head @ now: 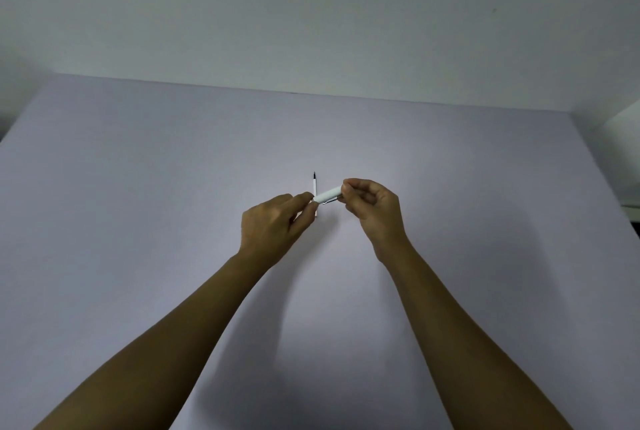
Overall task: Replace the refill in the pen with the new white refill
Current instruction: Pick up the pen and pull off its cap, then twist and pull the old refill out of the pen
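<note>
A white pen [328, 195] with a metal clip is held level above the table between both hands. My left hand [273, 227] pinches its left end, and my right hand [372, 209] pinches its right end. Most of the pen's left part is hidden by my left fingers. A thin white refill [314, 183] with a dark tip lies on the pale lilac table [138, 204] just behind the pen, pointing away from me; its near end is hidden by the pen and my fingers.
A plain grey-white wall [311, 13] rises behind the table's far edge. A pale object [623, 159] stands past the table's right edge.
</note>
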Available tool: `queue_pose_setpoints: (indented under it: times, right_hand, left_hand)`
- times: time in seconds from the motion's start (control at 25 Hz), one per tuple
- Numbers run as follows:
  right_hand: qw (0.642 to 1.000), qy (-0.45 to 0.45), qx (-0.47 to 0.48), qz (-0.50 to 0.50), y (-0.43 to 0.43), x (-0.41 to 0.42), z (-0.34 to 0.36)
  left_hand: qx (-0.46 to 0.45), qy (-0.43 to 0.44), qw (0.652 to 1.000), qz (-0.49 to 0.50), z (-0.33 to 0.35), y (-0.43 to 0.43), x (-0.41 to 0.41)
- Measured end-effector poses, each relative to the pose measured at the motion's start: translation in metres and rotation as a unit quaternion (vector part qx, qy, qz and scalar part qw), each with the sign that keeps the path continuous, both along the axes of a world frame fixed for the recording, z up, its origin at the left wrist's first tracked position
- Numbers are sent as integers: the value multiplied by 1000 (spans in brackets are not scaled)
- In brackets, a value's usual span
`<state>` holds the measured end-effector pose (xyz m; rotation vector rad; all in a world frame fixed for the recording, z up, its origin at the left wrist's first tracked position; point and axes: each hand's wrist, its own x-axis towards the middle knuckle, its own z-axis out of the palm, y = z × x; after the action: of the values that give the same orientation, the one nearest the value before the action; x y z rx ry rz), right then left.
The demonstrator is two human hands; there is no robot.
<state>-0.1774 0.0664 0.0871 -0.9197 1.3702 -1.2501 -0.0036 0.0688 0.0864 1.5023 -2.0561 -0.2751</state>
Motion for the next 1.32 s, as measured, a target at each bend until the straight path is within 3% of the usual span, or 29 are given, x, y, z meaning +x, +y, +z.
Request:
queue_pose_setpoints:
  times: [0.36,0.48,0.64,1.32]
  right_hand:
    - [996,-29,52,-64,-8,-23,-21]
    - [991,82,101,-32,-14,-34,-44]
    - [953,274,124,41,-17,-38,-74]
    - [928,367,60,31,-32,-31,-113]
  left_hand:
    - [58,46,997,5,-23,9,9]
    - [146,101,982,57,-32,7,11]
    - [197,107,970,93,-40,1,5]
    - [279,191,939,61,-59,-2,4]
